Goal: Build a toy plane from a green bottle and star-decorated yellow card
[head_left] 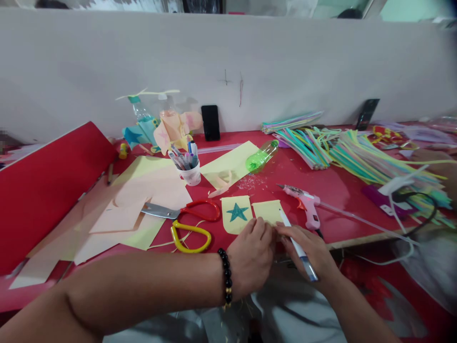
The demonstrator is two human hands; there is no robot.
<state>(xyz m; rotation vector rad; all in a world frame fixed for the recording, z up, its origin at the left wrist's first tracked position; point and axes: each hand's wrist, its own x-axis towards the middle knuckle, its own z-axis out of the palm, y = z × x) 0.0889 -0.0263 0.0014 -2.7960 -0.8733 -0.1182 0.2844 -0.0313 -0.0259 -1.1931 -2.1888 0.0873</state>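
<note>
My left hand [253, 255], with a beaded bracelet at the wrist, is closed on the lower edge of a plain yellow paper piece [267, 210]. A white pen [296, 245] with a blue end lies across my right hand [314, 259], held in its fingers. The fingertips of both hands meet at that paper's near edge, and what they pinch there is partly hidden. Just left of it lies a rounded yellow paper piece [228, 225] bearing a blue-green star [237, 212]. Large scissors [191, 208] with red and yellow handles rest open further left.
A pink glue gun [311, 209] lies to the right. Behind are a cup of pens [193, 176], a green bottle [262, 156] and a phone [210, 123]. Colored strips [374, 155] pile at right, near another person's arm [441, 164]. Paper sheets [117, 216] cover the left.
</note>
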